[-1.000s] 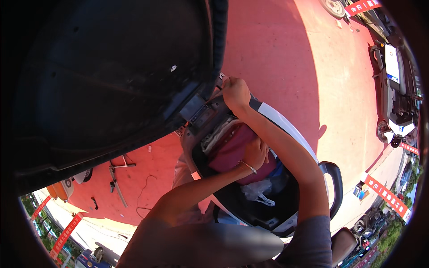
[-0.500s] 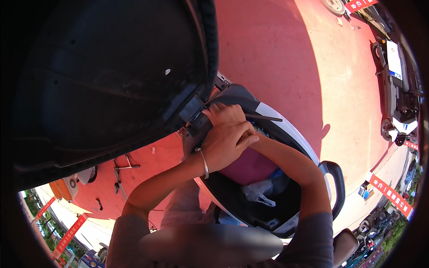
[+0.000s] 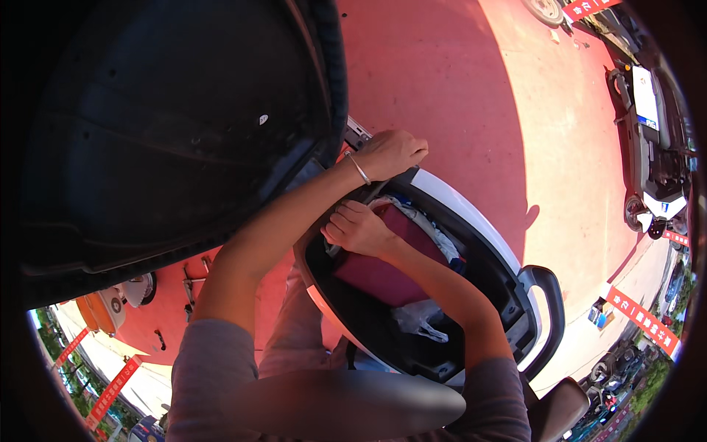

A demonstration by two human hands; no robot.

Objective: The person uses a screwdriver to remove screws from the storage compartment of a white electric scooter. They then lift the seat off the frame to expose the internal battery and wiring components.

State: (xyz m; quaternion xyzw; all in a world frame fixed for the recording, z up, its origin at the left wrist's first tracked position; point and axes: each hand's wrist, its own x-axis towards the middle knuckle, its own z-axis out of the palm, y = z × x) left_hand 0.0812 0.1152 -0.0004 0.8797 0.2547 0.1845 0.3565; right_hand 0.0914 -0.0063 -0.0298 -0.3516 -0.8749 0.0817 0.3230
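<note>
A scooter's raised seat [image 3: 184, 118] shows its black underside at the upper left. Below it lies the open storage compartment [image 3: 383, 335], with a maroon box-like thing [image 3: 401, 276], a crumpled clear plastic bag [image 3: 420, 320] and some white and blue wrapping [image 3: 434, 232] inside. My left hand [image 3: 390, 155], with a silver bangle at the wrist, is closed over the far, hinge end of the compartment. My right hand [image 3: 357, 228] is closed lower down, by the compartment's dark edge. A dark strip shows between the hands; what either one grips is hidden.
The scooter's grab rail [image 3: 545, 317] curves out at the right. Another scooter [image 3: 652, 140] is parked on the far right. Metal parts [image 3: 193, 280] lie on the red floor [image 3: 427, 81] at the left, near an orange and white vehicle part [image 3: 110, 306].
My hands have come apart. The left moved up and right to the far edge; the right dropped toward the compartment. The dark bar that stuck out rightward no longer shows there.
</note>
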